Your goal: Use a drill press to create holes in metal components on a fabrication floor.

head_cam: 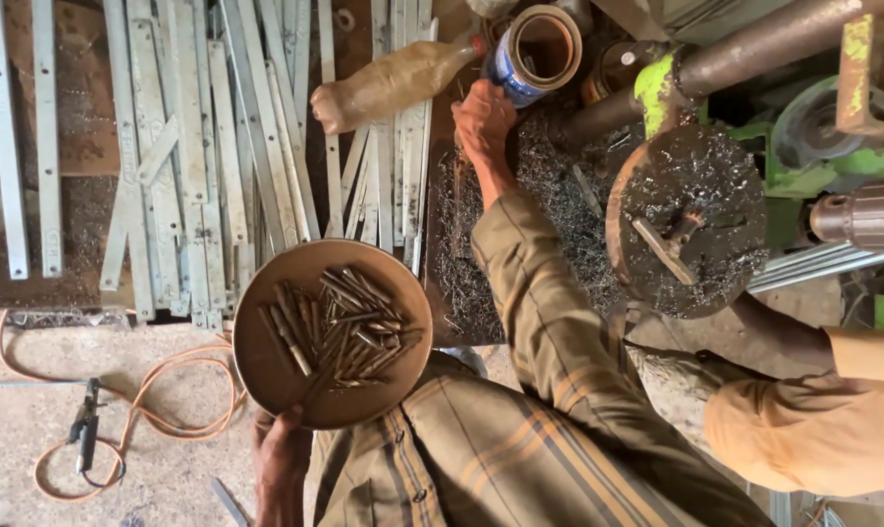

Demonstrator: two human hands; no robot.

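Many short brown metal rods (336,327) lie heaped in a round rusty metal pan (266,366), held level from below by left hand (281,459), fingers gripping its rim so nothing spills. Right hand (483,122) reaches forward, fingers clasping a blue-labelled open tin can (532,49). Around: metal shavings (569,210), grey flat steel strips (198,146), green drill press (803,146), orange cable (129,410) on concrete floor (32,429).

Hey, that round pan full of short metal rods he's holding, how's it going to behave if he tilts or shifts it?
The round pan looks shallow, so the loose rods would probably slide or roll toward the low side. A pile of metal rods likely makes it heavy for its size. The left hand holds only the near rim, so it may want to tip away.
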